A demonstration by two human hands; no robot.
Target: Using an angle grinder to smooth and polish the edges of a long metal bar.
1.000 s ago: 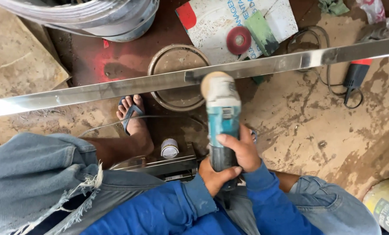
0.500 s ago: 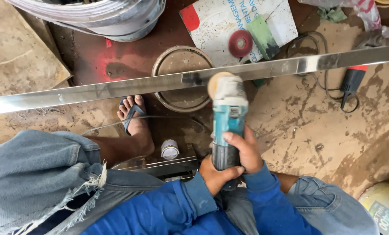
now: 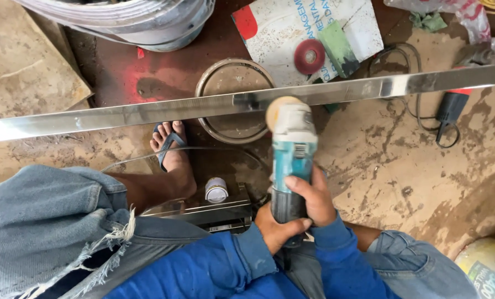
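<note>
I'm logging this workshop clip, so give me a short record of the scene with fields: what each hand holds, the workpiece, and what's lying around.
left hand: left hand grips the rear of the grinder body
right hand: right hand wraps the teal angle grinder from the side
tool head: round buffing pad at the bar's edge
workpiece: long shiny metal bar running across the view
below bar: round metal lid on the floor
floor items: red disc, green block, second power tool with cord
foot: sandalled foot under the bar

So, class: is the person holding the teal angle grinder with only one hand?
No. Both the left hand and the right hand grip the teal angle grinder by its body.
</note>
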